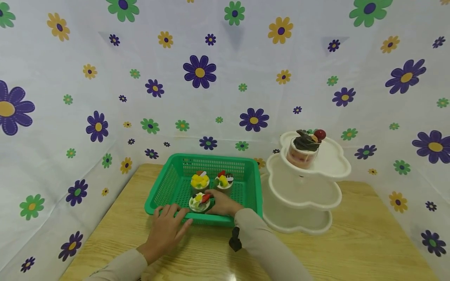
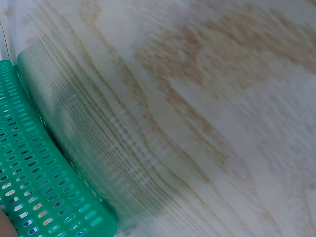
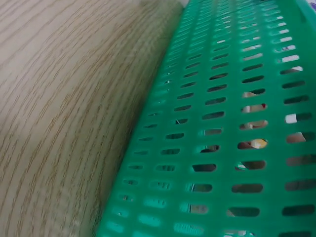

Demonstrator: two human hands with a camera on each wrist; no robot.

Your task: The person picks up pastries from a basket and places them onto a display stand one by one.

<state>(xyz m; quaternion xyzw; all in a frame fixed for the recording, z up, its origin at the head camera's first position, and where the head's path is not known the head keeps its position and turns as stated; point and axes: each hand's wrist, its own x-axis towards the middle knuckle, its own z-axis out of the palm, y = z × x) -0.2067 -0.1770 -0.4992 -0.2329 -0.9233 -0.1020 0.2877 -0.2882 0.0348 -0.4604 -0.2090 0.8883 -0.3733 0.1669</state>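
In the head view a green plastic basket (image 1: 207, 217) sits on the wooden table, with three dessert cups inside. My right hand (image 1: 223, 203) reaches over the front rim, thumb and fingers around the front cup (image 1: 199, 203), topped with white cream, yellow pieces and a red piece. Behind it stand a cup with yellow cubes (image 1: 200, 180) and a cup with mixed fruit (image 1: 224, 181). My left hand (image 1: 166, 232) rests its fingers on the front rim at the left, thumb apart. Both wrist views show the basket's slotted wall (image 2: 39, 163); the right hand is hidden in its own.
Right of the basket stands a white three-tier stand (image 1: 306, 195). Its top tier carries a clear dessert cup (image 1: 302, 154) with dark cream and a red cherry. A white flowered cloth (image 1: 225, 97) hangs behind and along the sides of the table (image 1: 365, 234).
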